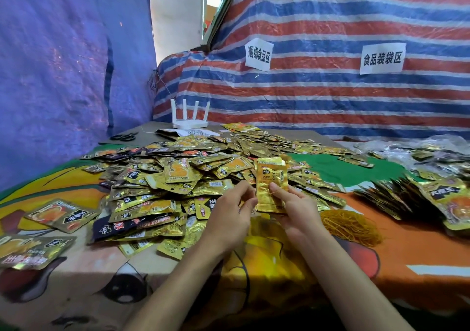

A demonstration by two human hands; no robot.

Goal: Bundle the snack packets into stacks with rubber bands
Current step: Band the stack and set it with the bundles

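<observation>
You hold a gold stack of packets [270,175] upright above the tabletop [419,267].
A wide heap of loose packets [178,173] spreads at 11 o'clock from your hands, with a mound of rubber bands [351,226] at 4 o'clock. Your right hand [295,211] grips the stack, thumb pressed on its front. Your left hand [229,216] curls its fingers [248,202] at the stack's left edge; I cannot tell whether they pinch it.

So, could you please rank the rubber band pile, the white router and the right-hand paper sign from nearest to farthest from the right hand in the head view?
1. Rubber band pile: just right of the right hand, which holds the packet stack.
2. White router: far back, to the left.
3. Right-hand paper sign: up on the striped tarp, behind.
</observation>
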